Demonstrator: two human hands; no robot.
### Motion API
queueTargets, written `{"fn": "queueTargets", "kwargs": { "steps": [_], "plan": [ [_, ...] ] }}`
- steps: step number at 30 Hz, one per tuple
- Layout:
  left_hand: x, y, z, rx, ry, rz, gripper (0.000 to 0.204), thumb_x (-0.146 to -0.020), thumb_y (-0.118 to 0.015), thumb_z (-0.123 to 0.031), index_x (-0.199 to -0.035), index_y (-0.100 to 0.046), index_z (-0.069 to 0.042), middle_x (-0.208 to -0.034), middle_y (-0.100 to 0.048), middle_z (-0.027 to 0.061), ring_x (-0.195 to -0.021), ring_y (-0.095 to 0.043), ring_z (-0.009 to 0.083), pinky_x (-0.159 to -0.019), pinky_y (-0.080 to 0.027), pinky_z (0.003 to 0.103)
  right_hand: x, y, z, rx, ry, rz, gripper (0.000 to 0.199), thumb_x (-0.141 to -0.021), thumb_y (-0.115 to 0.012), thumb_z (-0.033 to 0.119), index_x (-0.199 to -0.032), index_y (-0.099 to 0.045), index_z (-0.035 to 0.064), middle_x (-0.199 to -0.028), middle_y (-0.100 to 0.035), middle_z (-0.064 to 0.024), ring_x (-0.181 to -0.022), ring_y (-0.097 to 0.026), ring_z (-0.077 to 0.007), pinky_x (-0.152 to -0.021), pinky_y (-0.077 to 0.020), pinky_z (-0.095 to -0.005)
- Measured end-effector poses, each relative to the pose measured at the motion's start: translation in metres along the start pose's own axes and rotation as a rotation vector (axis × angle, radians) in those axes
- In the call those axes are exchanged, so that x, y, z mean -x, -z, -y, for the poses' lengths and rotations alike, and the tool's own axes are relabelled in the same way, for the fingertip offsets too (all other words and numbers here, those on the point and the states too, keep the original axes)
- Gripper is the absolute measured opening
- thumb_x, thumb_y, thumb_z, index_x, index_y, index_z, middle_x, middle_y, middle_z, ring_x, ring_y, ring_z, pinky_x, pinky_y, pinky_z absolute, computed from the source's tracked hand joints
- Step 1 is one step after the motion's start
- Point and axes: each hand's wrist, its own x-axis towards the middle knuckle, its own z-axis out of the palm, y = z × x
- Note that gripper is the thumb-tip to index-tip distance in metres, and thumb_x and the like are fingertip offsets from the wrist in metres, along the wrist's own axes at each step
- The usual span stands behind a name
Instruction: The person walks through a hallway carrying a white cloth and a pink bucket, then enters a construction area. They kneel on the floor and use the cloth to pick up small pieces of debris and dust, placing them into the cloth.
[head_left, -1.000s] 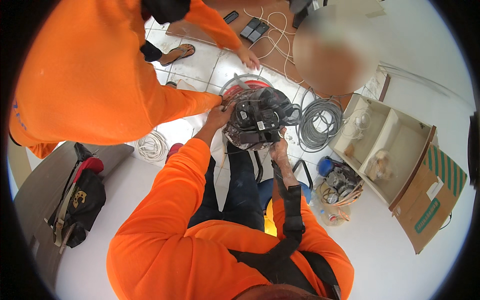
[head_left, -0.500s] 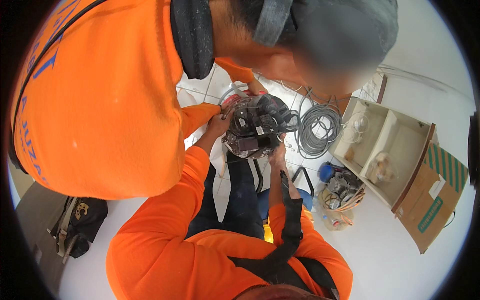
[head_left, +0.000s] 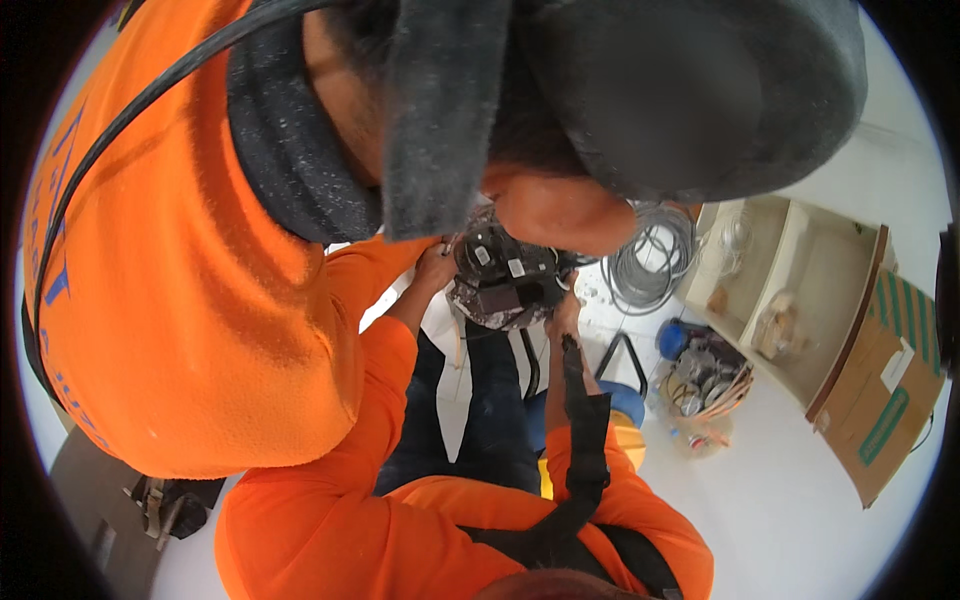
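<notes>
Between my arms is a rounded, dirt-spotted container (head_left: 462,296) with black electrical-looking parts (head_left: 512,272) in it; its exact kind is unclear. On its left side my left hand (head_left: 434,268) is closed at the edge. My right hand (head_left: 565,312) grips the opposite side, low on the right, its fingers partly hidden. A co-worker in an orange top (head_left: 230,330) and dark cap (head_left: 700,90) leans in from the upper left. The head covers the container's far side, and the co-worker's hands are hidden.
A coil of grey cable (head_left: 650,262) lies beyond the container to the right. Nearby are an open shelf unit (head_left: 765,265), a cardboard box (head_left: 880,390) and a basket of assorted parts (head_left: 710,375). Below my right forearm sits a yellow hard hat (head_left: 625,440). A dark bag (head_left: 180,510) rests at lower left.
The co-worker's head and shoulder have come lower and closer, now covering the far side of the container and the hand seen there before. My hands keep their hold on the container.
</notes>
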Motion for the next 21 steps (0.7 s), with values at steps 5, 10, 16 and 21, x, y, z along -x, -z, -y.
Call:
{"fn": "queueTargets", "kwargs": {
  "steps": [5,10,16,21],
  "plan": [
    [-0.002,-0.006,0.005,0.117,-0.009,-0.012,0.071,-0.097,-0.040,-0.063,-0.112,-0.067,0.001,-0.111,-0.067,0.0206,-0.108,-0.062,0.0320,-0.097,-0.043,0.037,0.004,0.004,-0.005,-0.104,-0.005,0.053,0.063,-0.100,-0.045,0.055,-0.140,-0.048,0.0065,-0.131,-0.061,-0.0106,-0.113,-0.060,-0.0234,-0.096,-0.0478,-0.0353],
    [-0.016,0.000,0.005,0.321,-0.157,0.061,0.070,-0.099,-0.038,-0.062,-0.125,-0.061,-0.001,-0.116,-0.066,0.0176,-0.112,-0.059,0.0306,-0.100,-0.041,0.036,0.013,-0.004,0.010,-0.037,-0.031,0.103,0.070,-0.099,-0.041,0.060,-0.143,-0.043,0.0063,-0.136,-0.057,-0.0134,-0.121,-0.055,-0.0246,-0.103,-0.0414,-0.0378],
    [0.014,0.031,-0.025,0.313,-0.044,0.253,0.082,-0.093,-0.042,-0.071,-0.141,-0.048,-0.005,-0.137,-0.054,0.0136,-0.128,-0.048,0.0247,-0.109,-0.033,0.035,0.026,-0.006,0.014,-0.080,0.011,0.127,0.075,-0.096,-0.046,0.064,-0.147,-0.039,0.0089,-0.139,-0.055,-0.0122,-0.125,-0.052,-0.0270,-0.105,-0.0377,-0.0412],
    [0.013,0.025,-0.023,0.245,-0.089,0.253,0.095,-0.088,-0.050,-0.073,-0.149,-0.036,-0.002,-0.149,-0.043,0.0140,-0.139,-0.036,0.0242,-0.113,-0.027,0.034,0.037,-0.006,0.020,-0.031,-0.019,0.176,0.077,-0.095,-0.048,0.065,-0.147,-0.039,0.0094,-0.138,-0.056,-0.0116,-0.124,-0.054,-0.0262,-0.106,-0.0374,-0.0402]
  ]
}}
